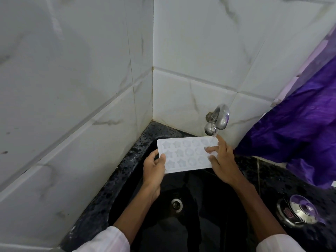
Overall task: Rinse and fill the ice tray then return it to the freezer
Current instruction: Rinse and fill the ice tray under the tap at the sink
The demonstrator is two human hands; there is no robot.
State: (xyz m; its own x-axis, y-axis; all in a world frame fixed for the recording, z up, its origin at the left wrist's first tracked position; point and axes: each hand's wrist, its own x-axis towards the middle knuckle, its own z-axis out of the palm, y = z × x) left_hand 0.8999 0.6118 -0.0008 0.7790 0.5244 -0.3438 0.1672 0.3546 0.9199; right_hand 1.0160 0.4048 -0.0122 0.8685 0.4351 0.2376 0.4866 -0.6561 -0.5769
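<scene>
Your left hand (153, 168) and right hand (221, 164) grip the tray (185, 153) under the tap (218, 120); rinsing seems underway, filling and freezer remain

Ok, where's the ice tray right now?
The ice tray is centre of the head view, over the black sink: the left hand grips its left end, the right hand lies on its right end, just under the tap.

The black speckled table (269, 171) rims a sink (205, 231), bearing a lidded steel pot (298, 211) at four o'clock and purple cloth (300, 133) at three.
</scene>
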